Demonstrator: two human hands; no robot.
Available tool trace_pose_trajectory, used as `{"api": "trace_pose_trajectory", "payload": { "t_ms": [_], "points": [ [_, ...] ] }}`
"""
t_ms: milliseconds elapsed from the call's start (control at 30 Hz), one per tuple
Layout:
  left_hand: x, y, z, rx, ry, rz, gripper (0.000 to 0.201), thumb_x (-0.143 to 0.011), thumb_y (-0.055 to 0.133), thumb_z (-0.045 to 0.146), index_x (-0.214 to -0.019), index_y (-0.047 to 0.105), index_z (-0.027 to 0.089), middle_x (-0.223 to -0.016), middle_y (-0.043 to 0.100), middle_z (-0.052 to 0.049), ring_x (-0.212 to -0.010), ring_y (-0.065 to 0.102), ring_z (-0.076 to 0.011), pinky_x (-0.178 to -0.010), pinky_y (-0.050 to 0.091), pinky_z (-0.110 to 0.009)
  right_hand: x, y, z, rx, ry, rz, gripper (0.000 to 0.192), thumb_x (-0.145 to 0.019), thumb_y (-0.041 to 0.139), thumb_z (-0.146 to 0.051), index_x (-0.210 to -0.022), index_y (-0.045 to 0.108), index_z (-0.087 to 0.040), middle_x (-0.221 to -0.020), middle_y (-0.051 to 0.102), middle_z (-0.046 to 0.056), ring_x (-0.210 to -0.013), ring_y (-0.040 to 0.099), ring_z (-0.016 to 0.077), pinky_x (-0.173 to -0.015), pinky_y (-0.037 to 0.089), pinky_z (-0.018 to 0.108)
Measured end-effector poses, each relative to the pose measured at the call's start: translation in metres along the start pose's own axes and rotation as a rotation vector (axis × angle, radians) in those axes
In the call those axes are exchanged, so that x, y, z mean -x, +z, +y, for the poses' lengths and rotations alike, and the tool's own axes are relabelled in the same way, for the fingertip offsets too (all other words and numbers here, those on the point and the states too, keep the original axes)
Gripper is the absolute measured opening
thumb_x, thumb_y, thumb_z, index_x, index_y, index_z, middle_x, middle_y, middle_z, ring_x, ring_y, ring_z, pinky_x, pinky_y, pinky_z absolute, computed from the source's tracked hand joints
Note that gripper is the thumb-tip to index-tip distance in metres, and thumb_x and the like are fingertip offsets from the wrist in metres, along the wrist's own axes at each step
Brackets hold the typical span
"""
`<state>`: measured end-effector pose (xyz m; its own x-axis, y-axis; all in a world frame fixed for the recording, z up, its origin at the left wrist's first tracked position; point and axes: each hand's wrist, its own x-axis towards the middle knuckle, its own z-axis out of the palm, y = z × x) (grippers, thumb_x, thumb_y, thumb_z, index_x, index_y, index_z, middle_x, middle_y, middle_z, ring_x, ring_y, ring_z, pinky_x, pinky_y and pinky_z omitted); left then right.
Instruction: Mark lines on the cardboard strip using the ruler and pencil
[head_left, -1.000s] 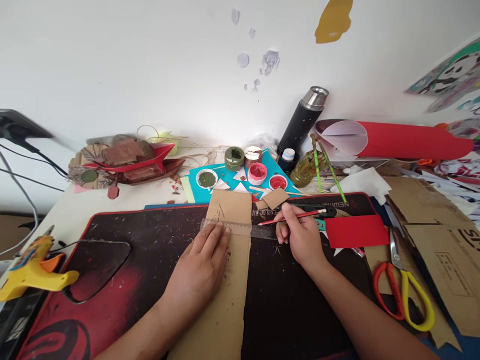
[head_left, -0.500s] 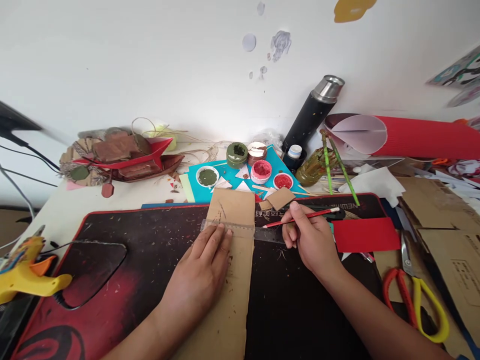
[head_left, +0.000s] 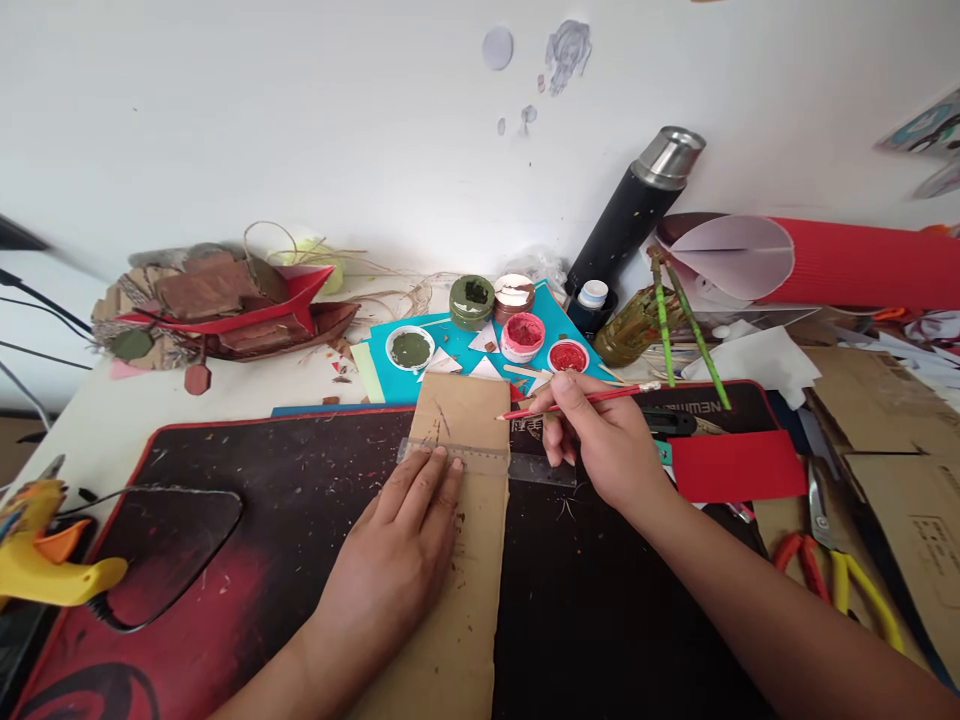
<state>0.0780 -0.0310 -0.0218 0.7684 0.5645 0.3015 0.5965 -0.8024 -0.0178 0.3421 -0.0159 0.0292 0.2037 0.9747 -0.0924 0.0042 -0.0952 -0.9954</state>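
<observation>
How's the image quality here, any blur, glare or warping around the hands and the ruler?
Head view: even, soft daylight, with faint shadows under the left hand and right hand; the clear plastic ruler and red pencil look sharp; wide-angle bending at the edges; cables at the left edge blurred.

— How is the light?

— Bright, even daylight. The white wall (head_left: 300, 110) is nearly washed out, and shadows under the left hand (head_left: 397, 560) and right hand (head_left: 607, 445) are soft.

— Any glare?

— A small highlight on the steel cap of the black flask (head_left: 637, 205).

— Sharpness?

— The centre is crisp. Towards the edges things bend and smear: the yellow glue gun (head_left: 45, 560) and the dark cables (head_left: 37, 300) at left look blurred and stretched.
</observation>
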Motion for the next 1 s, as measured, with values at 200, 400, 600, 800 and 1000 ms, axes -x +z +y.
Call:
{"api": "trace_pose_trajectory", "payload": {
  "t_ms": [200,400,600,800,1000],
  "points": [
    [0.002,0.002,0.001,0.013,-0.011,-0.027,0.05,-0.106,0.053,0.013,-0.154,0.063,0.006,-0.153,0.068,-0.02,-0.146,0.061,-0.0357,-0.12,0.057,-0.046,-0.002,0.012,0.003,-0.009,0.062,-0.064,0.064,-0.095,0.069,-0.082,-0.08,0.075,-0.02,-0.05,0.058,-0.004,-0.038,0.055,0.0117,-0.039,0.035,0.022],
    [0.001,0.001,0.002,0.016,-0.022,-0.021,0.048,-0.107,0.05,0.012,-0.153,0.063,0.007,-0.153,0.069,-0.018,-0.146,0.06,-0.0355,-0.12,0.057,-0.046,-0.007,0.028,0.004,-0.044,0.105,-0.202,0.061,-0.095,0.07,-0.08,-0.086,0.077,-0.02,-0.057,0.062,-0.004,-0.044,0.058,0.0119,-0.041,0.043,0.022],
    [0.0,0.001,0.003,0.034,-0.026,-0.01,0.051,-0.105,0.051,0.011,-0.154,0.061,0.004,-0.15,0.07,-0.02,-0.146,0.06,-0.0375,-0.118,0.058,-0.048,-0.017,0.05,0.01,-0.056,0.046,-0.31,0.055,-0.101,0.068,-0.071,-0.086,0.078,-0.019,-0.065,0.064,-0.002,-0.05,0.061,0.0108,-0.045,0.046,0.022],
    [0.001,0.002,0.003,0.044,-0.04,-0.015,0.048,-0.106,0.051,0.013,-0.151,0.064,0.004,-0.151,0.068,-0.021,-0.147,0.06,-0.0378,-0.119,0.057,-0.049,-0.02,0.06,0.018,-0.031,0.043,-0.386,0.048,-0.104,0.067,-0.065,-0.095,0.081,-0.02,-0.073,0.067,-0.002,-0.053,0.063,0.0105,-0.051,0.049,0.023],
    [-0.001,0.001,0.003,0.02,-0.027,0.02,0.044,-0.107,0.05,0.012,-0.146,0.068,0.003,-0.148,0.071,-0.02,-0.146,0.06,-0.0376,-0.118,0.058,-0.046,-0.018,0.064,0.02,0.026,0.068,-0.41,0.043,-0.109,0.062,-0.057,-0.095,0.079,-0.02,-0.077,0.067,-0.001,-0.058,0.062,0.0108,-0.057,0.05,0.024]
  ]
}}
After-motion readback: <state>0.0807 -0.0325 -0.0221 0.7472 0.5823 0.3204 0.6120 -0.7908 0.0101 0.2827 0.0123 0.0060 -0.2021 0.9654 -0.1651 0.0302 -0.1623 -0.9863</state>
